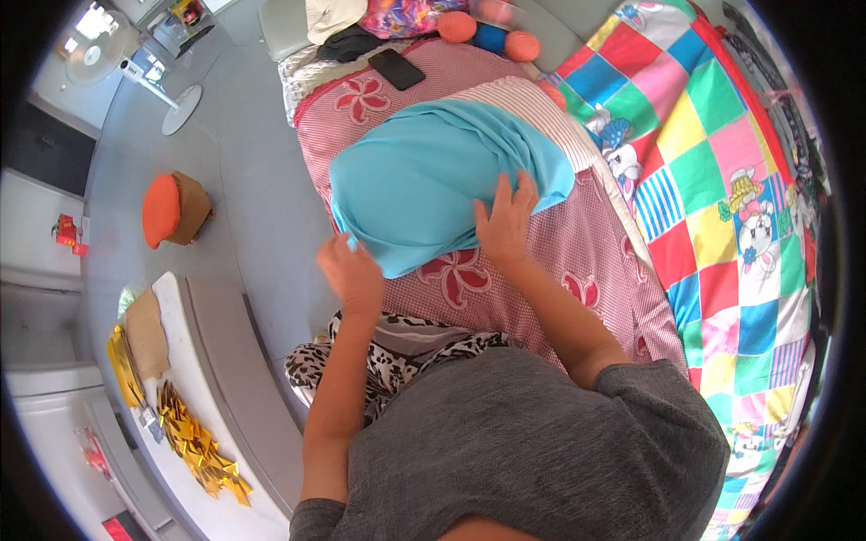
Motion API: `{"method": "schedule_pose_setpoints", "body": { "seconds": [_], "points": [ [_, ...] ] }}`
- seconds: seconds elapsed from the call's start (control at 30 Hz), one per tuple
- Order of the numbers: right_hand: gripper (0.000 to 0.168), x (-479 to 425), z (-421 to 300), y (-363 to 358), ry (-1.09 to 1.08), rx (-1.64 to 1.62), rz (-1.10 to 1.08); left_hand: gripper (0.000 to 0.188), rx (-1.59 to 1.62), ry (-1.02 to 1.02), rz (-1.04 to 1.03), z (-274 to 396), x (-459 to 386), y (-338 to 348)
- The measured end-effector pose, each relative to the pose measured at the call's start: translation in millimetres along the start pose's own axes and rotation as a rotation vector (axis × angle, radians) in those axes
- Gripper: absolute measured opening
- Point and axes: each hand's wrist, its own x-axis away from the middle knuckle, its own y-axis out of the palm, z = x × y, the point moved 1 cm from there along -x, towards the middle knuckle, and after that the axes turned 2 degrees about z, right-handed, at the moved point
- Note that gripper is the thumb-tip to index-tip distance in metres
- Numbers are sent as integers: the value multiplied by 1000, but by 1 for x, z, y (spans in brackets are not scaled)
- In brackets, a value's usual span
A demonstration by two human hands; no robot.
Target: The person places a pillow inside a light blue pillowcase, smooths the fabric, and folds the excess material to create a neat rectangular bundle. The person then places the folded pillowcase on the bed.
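Note:
A light blue cloth (419, 176), bunched and folded along its right side, lies over a red-and-white patterned bed cover (548, 270). My left hand (352, 274) pinches the cloth's near left edge between thumb and fingers. Spread over the cloth's near right part, my right hand (507, 216) touches it with its fingers apart. Beyond the cloth, a striped fabric (534, 108) shows from under it. What lies beneath the blue cloth is hidden.
A black smartphone (397, 69) lies beyond the cloth, near orange yarn balls (457, 27). A checkered quilt (697, 176) is at the right. On the left are a standing fan (179, 108), an orange-topped stool (162, 209) and a white-topped surface (183, 345) with gold foil strips (196, 446).

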Motion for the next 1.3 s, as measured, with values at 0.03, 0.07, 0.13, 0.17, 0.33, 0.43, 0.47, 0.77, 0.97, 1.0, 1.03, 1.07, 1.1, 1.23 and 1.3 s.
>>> {"method": "schedule_pose_setpoints", "body": {
  "seconds": [0.03,0.07,0.13,0.17,0.33,0.43,0.47,0.77,0.97,1.0,1.03,1.07,1.1,1.23,1.3],
  "points": [
    [63,1,11,1,36,73,8,46,33,179,-11,22,3,0],
    [69,-1,19,1,68,141,17,52,-23,352,-49,49,5,0],
    [75,-9,32,-5,14,88,-42,65,-121,534,-186,82,7,7],
    [78,-14,39,-8,-15,64,-72,71,-167,539,-286,90,8,12],
    [98,-61,109,-21,135,132,-229,91,-404,618,-437,71,13,31],
    [101,-104,200,-11,256,-15,-192,93,-258,475,-333,73,18,27],
    [99,-120,222,-10,281,-77,-202,94,-149,328,-220,72,25,25],
    [74,-154,202,2,553,-471,-613,93,1076,-735,-299,-14,-14,40],
    [81,-135,201,-13,832,-764,-667,77,1369,-859,-347,4,-19,32],
    [80,-129,200,-17,811,-814,-638,76,1500,-873,-413,11,-27,23],
    [80,-120,198,-19,839,-761,-572,73,1535,-906,-396,13,-36,18],
    [79,-108,196,-21,866,-707,-505,71,1571,-939,-380,15,-48,15],
    [78,-95,189,-22,892,-658,-443,68,1602,-972,-357,12,-60,12],
    [63,-4,106,-59,1098,-836,-515,64,1982,-812,-303,-39,-106,36],
    [68,45,51,-75,1270,-925,-659,60,1931,-850,-173,-32,-119,32]
  ]
}}
